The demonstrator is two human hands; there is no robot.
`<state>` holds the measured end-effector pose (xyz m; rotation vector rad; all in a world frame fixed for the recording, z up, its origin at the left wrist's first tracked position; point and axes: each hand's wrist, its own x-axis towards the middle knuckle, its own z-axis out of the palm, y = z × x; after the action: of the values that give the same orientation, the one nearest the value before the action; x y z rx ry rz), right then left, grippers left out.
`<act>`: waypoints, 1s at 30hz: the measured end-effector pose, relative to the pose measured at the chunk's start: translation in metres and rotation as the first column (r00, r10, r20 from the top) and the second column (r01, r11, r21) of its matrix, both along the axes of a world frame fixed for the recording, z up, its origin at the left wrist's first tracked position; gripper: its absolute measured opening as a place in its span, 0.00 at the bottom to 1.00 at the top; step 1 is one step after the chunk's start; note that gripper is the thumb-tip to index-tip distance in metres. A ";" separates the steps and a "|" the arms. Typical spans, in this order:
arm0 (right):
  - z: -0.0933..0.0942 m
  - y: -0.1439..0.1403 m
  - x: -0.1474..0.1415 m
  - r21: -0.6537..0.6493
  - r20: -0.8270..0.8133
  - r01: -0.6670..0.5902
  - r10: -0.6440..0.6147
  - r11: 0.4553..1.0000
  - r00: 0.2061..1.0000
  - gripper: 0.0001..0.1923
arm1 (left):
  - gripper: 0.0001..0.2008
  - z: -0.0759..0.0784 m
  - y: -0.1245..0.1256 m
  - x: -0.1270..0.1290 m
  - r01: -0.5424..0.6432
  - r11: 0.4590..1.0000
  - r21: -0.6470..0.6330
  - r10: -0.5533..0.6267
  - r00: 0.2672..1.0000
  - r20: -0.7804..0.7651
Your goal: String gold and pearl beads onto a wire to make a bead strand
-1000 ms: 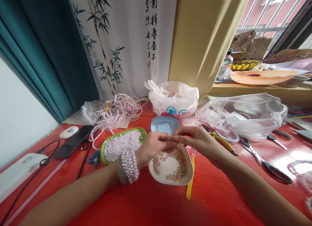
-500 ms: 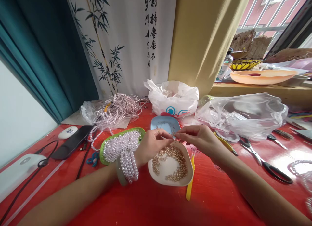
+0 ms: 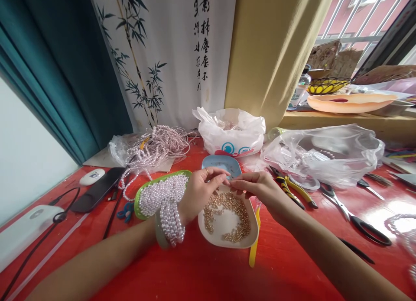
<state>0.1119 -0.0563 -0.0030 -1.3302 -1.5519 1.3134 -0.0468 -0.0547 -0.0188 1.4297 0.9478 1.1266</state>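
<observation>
My left hand [image 3: 200, 192] and my right hand [image 3: 256, 189] meet fingertip to fingertip above the far rim of a white dish [image 3: 227, 244] that holds several small gold beads [image 3: 231, 206]. Between the pinched fingers is something tiny and thin, too small to make out. Strands of pale pink pearls [image 3: 171, 218] wrap around my left wrist and run back into a green tray [image 3: 139, 197] heaped with more pearls. A small blue dish [image 3: 221, 162] sits just beyond my hands.
On the red table: yellow-handled pliers [image 3: 294, 189], black scissors [image 3: 354, 216], a yellow tool [image 3: 254, 247] beside the white dish, plastic bags [image 3: 325, 151] and a white bag [image 3: 231, 132], loose pearl strands [image 3: 156, 147], a phone [image 3: 97, 189] and cables at left. A cluttered window ledge [image 3: 351, 119] lies right.
Both hands have dropped slightly toward the white dish and stay pinched together. The right hand has shifted, uncovering the pliers behind it.
</observation>
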 end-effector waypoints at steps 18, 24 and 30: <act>0.006 -0.006 -0.004 0.174 -0.087 0.217 -0.205 0.961 0.975 0.07 | 0.09 -0.006 0.001 0.003 0.021 0.989 -0.146 -0.016 0.999 0.034; 0.003 -0.003 -0.001 0.238 -0.059 0.278 -0.272 0.930 0.960 0.08 | 0.07 -0.005 0.001 0.004 -0.031 0.992 -0.124 0.046 0.992 0.121; 0.004 -0.005 -0.003 0.228 -0.064 0.223 -0.214 0.948 0.975 0.09 | 0.12 -0.004 0.002 0.004 0.106 0.977 -0.183 -0.081 0.987 0.140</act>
<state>0.1089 -0.0613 0.0010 -1.2775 -1.4368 0.9815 -0.0428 -0.0528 -0.0231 1.2181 0.8614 1.0190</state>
